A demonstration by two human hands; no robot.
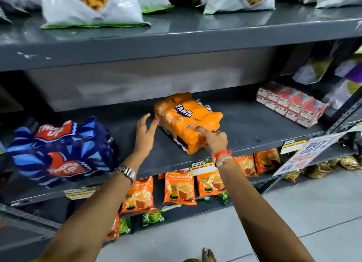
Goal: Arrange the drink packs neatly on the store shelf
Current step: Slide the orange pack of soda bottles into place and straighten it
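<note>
My right hand (214, 139) seems pinched on the skewed Fanta pack (188, 122), left hand (145, 131) spread beside; wrap may tear.

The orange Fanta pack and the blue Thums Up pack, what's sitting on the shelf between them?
Only the left hand, open beside the Fanta pack. Otherwise bare grey shelf runs to the Thums Up pack, per the head view.

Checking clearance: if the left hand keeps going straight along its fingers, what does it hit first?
Probably the orange Fanta pack: the left hand is open beside its left end, fingers pointing up-right. Depth is unclear; it might slide past towards the shelf's back panel.
</note>
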